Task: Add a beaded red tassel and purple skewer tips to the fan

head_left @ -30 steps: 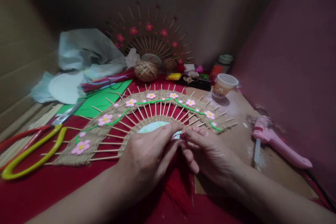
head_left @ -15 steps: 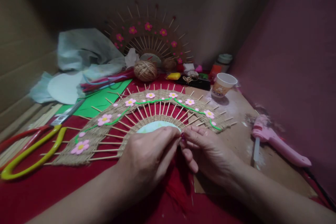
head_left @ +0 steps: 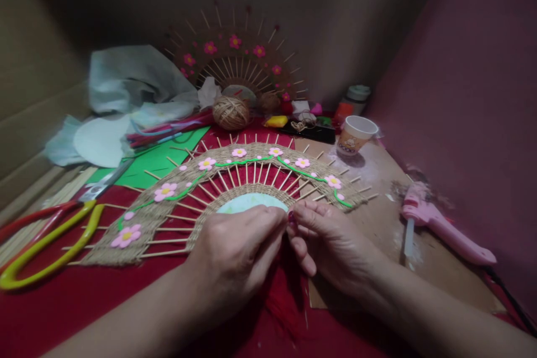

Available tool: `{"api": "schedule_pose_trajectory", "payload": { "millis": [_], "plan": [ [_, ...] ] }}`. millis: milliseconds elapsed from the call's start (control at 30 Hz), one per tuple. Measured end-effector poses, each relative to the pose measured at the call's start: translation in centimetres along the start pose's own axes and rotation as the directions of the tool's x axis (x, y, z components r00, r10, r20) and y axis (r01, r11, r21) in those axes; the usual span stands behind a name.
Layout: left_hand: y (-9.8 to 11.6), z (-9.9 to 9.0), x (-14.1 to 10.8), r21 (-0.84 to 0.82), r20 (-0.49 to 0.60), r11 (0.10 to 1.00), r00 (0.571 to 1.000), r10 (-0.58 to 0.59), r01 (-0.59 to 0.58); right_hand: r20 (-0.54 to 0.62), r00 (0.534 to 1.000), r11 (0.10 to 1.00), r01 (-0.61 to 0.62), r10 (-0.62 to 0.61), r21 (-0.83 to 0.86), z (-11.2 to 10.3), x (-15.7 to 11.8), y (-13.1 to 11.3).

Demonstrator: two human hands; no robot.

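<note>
A small dark red piece is pinched between the thumb and fingers of my right hand. My left hand is closed beside it, fingertips meeting those of the right; what it holds is hidden behind its fingers. Beyond both hands lies a woven fan of twine and sticks, with pink clay flowers, a green wavy line and a pale blue half-round centre. Some red threads hang or lie below my hands, blurred.
Yellow and red-handled scissors lie at left on green paper. A twine ball, a paper cup and a second fan stand behind. A pink glue gun rests on cardboard at right.
The whole view has shifted very slightly, with the objects a little further left. Both hands keep nearly the same pose, and slightly more of the dark red piece shows.
</note>
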State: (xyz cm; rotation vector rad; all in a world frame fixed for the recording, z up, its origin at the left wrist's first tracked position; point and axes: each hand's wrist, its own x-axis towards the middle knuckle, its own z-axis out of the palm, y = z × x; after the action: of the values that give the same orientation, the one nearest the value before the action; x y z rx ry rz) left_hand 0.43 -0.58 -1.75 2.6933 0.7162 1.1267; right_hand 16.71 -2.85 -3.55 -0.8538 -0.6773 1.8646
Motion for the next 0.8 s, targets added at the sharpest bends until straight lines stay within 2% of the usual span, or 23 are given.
{"api": "schedule_pose_trajectory", "payload": {
  "millis": [300, 800],
  "plan": [
    [0.2, -0.11, -0.11, -0.012, 0.066, 0.999, 0.997, -0.031, 0.032, -0.006, 1.0, 1.0, 0.005, -0.004, 0.019, 0.08, 0.06, -0.09],
    [0.09, -0.03, -0.08, -0.009, 0.079, 0.997, 0.994, -0.072, 0.073, 0.002, 1.0, 1.0, 0.016, -0.016, -0.003, -0.21, 0.01, 0.11]
  ]
}}
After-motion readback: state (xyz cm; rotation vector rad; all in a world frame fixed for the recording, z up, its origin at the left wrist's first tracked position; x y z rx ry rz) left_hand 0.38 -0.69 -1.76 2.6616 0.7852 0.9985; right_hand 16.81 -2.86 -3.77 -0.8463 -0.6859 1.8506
